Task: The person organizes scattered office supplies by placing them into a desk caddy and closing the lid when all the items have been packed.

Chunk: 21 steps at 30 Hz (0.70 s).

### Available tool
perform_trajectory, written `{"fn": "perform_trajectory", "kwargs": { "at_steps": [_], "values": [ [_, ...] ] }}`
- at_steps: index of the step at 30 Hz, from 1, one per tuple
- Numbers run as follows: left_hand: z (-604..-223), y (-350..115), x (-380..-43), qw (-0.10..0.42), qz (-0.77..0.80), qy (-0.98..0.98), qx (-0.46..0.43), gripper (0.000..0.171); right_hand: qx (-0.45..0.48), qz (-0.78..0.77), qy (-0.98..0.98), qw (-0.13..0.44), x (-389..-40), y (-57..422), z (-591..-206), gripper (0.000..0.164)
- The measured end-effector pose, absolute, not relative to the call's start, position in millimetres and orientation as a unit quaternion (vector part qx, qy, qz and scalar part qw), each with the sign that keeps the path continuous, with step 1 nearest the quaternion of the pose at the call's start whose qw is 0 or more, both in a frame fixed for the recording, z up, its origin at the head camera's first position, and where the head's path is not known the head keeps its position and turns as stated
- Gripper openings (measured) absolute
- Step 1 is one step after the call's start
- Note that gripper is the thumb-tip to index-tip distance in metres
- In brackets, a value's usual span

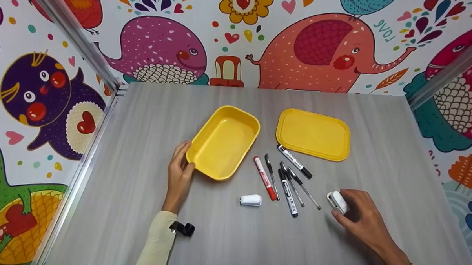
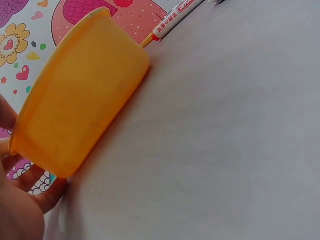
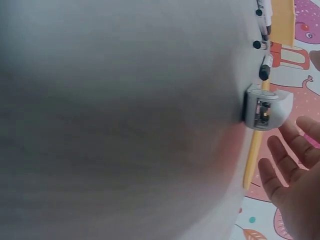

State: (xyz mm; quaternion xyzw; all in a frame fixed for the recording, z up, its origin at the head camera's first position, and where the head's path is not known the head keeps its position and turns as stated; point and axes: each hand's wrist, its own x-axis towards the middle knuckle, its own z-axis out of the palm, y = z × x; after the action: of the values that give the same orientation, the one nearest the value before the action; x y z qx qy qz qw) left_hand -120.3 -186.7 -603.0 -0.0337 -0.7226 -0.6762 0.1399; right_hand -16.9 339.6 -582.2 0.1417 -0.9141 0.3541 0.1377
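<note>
My left hand (image 1: 180, 175) grips the near left corner of a yellow plastic box (image 1: 224, 144), thumb at its rim. In the left wrist view, the fingers (image 2: 50, 195) curl beneath the box's end. At the right, my right hand (image 1: 364, 215) is beside a small white stapler (image 1: 338, 202), thumb and fingers spread around it. The right wrist view shows the thumb apart from that stapler (image 3: 268, 109), the other fingers loosely extended; whether a fingertip touches it I cannot tell. Another white stapler-like piece (image 1: 251, 200) lies between the hands.
A yellow lid (image 1: 313, 134) lies flat at the back right. Between box and right hand are a red marker (image 1: 265, 178), a black-capped marker (image 1: 294, 161), another black marker (image 1: 287, 193) and several clear pens (image 1: 304, 188). A patterned wall (image 1: 239, 38) borders the grey table (image 1: 150, 117).
</note>
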Motion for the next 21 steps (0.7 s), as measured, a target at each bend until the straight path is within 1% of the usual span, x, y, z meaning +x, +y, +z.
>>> {"fn": "perform_trajectory", "kwargs": {
  "at_steps": [10,14,21],
  "values": [
    [-603.3,-186.1,-120.5,0.136,-0.678,-0.722,-0.034,0.064,0.141,0.415,-0.886,0.154,-19.0,349.9,-599.0,0.068],
    [-603.4,-187.3,-120.4,0.139,-0.675,-0.724,-0.031,0.064,0.118,0.412,-0.892,0.144,-19.0,352.7,-601.2,0.062],
    [-603.7,-187.0,-121.0,0.137,-0.675,-0.724,-0.030,0.064,0.086,0.390,-0.910,0.110,-17.6,353.4,-600.1,0.054]
  ]
}}
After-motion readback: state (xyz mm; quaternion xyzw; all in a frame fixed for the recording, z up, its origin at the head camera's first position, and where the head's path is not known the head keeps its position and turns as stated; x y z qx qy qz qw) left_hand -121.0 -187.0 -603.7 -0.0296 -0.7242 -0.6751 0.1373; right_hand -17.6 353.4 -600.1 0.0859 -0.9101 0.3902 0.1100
